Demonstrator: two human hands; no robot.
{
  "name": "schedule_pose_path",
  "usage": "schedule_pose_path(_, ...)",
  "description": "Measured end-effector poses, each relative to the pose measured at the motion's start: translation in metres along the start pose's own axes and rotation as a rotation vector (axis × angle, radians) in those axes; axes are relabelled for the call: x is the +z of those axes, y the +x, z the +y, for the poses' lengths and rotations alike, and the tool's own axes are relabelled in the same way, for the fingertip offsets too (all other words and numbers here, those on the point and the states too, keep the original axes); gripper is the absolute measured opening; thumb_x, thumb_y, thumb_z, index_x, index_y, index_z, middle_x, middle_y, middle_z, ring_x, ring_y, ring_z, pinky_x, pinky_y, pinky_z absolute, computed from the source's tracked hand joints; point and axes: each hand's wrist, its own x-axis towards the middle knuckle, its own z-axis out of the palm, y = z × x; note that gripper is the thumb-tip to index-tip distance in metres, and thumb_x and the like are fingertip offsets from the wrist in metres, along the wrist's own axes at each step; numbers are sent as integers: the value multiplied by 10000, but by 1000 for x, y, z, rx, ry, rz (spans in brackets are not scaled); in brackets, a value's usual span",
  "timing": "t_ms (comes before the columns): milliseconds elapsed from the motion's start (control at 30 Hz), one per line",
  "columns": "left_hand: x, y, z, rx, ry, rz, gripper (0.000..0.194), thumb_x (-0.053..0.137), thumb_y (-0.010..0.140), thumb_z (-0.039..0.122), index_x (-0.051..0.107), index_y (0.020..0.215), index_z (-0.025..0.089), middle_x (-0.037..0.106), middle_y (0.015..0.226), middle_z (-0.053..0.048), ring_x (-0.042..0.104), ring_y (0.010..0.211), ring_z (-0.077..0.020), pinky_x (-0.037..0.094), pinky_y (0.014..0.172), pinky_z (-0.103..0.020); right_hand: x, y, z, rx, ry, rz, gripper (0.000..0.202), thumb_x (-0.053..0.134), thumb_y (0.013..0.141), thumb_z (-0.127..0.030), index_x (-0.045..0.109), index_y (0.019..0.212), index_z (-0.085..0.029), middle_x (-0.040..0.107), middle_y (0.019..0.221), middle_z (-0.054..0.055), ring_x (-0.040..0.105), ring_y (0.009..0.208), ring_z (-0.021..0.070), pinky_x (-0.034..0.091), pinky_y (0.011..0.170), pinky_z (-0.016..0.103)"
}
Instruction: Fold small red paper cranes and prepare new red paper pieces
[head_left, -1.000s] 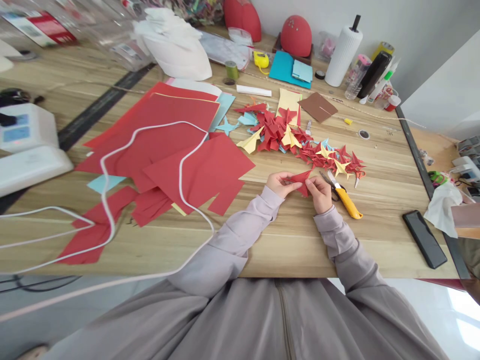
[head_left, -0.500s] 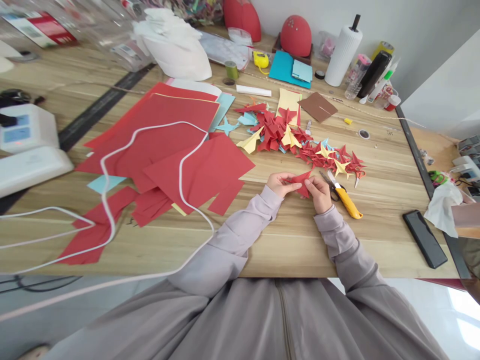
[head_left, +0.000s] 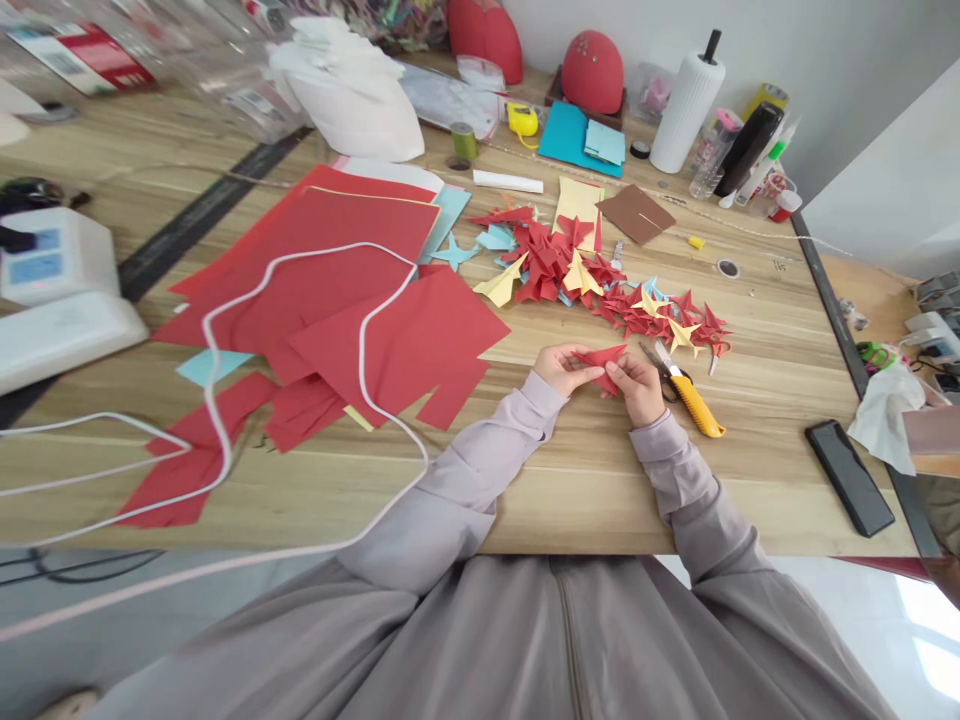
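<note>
Between my two hands is a small folded piece of red paper [head_left: 604, 357], held just above the table near its front. My left hand [head_left: 562, 370] pinches its left side, thumb on top. On the other side, my right hand [head_left: 637, 386] grips it between thumb and fingers. The fingers partly cover the paper, so its full shape is hidden. Right beside my right hand lie a yellow box cutter [head_left: 697, 404] and dark-handled scissors [head_left: 666, 380]. Beyond my hands spreads a heap of folded red paper pieces [head_left: 551, 262], with a few yellow and blue ones among them.
Red paper sheets [head_left: 360, 340] lie on the left under a white cable [head_left: 362, 350]. A black phone [head_left: 850, 477] rests at the right front. Along the back stand a tape measure [head_left: 522, 119], a blue pad [head_left: 568, 140] and a white ribbed holder [head_left: 685, 115]. Another person's arm [head_left: 932, 430] shows far right.
My right thumb has shifted slightly left on the red paper, and the paper's tip has tilted a little. Both hands otherwise stay in place.
</note>
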Motion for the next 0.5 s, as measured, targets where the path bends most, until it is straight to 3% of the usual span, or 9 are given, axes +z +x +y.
schedule_pose_path(100,0,1,-3,-27,-63,-14,538,863,258,265,592,699,117,655,585,8,603,558,-119,509,647,-285,1,0,0,-5,13,46,349,688,672,-466,498,593,-184,553,447,-46,512,377,90,431,380,221)
schedule_pose_path(500,-7,3,-6,4,-99,-158,513,853,352,188,645,813,104,668,637,-10,616,593,-122,498,636,-267,1,0,2,2,58,28,339,678,686,-456,492,598,-186,562,450,-47,495,364,81,430,373,215)
